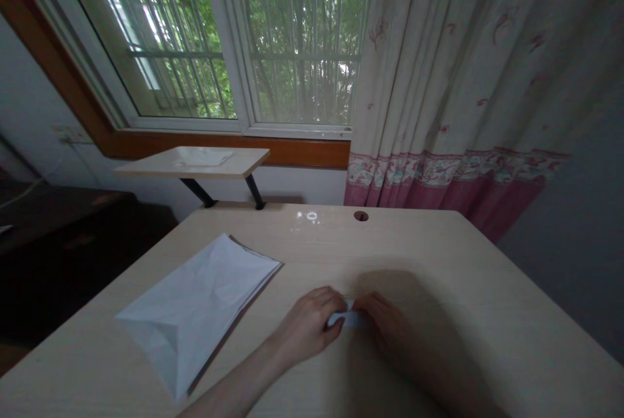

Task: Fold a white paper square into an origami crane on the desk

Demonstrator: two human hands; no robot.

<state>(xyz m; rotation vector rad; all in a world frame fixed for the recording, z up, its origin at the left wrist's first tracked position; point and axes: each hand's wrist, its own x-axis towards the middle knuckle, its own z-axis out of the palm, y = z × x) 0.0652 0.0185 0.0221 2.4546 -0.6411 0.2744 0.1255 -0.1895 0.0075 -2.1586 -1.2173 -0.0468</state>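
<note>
Between my two hands, low over the front middle of the wooden desk (302,249), is a small folded piece of pale paper (350,319). My left hand (314,322) is closed on its left end, thumb toward me and fingers curled over the far side. From the right, my right hand (383,320) grips the other end; that hand lies in shadow and its thumb is hidden. To the left of my forearm lies a stack of creased white paper sheets (205,304), set at a slant.
A small raised shelf (151,163) on black legs stands at the desk's back left, with a crumpled white paper (205,158) on it. A round cable hole (361,216) is near the back edge. Behind are a barred window (297,41) and a curtain (453,80).
</note>
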